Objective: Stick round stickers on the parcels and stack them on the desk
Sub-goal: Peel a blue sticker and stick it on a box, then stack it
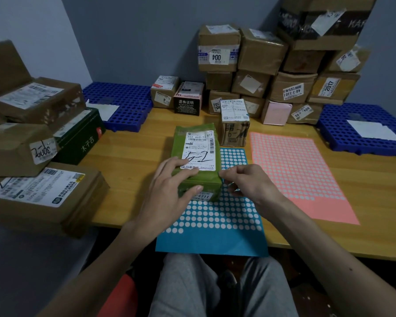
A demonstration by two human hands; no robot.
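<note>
Green parcel: lies on the wooden tabletop, its near end resting on the blue sticker sheet; a white shipping label with handwritten marks faces up.
Left hand: spread over the parcel's near left corner, fingers on the label's lower edge and thumb on the near face, a loose steadying grip rather than a clench.
Right hand: just right of the parcel's near right corner, fingertips pinched together against its edge; whether a sticker sits between them is too small to tell.
Blue sticker sheet: under both hands, its near edge hanging past the tabletop's front; rows of white dots cover most of it.
Pink sticker sheet: flat on the tabletop to the right of the right hand, just beside the blue sheet.
Taped small box: stands upright just beyond the green parcel, off its far right corner.
Parcel stack: brown cartons piled against the wall, well beyond both hands.
Left-side cartons: stacked to the left of the left hand, with a dark green box among them.
Blue perforated trays: one at the far left, one at the far right, each with white paper on it.
</note>
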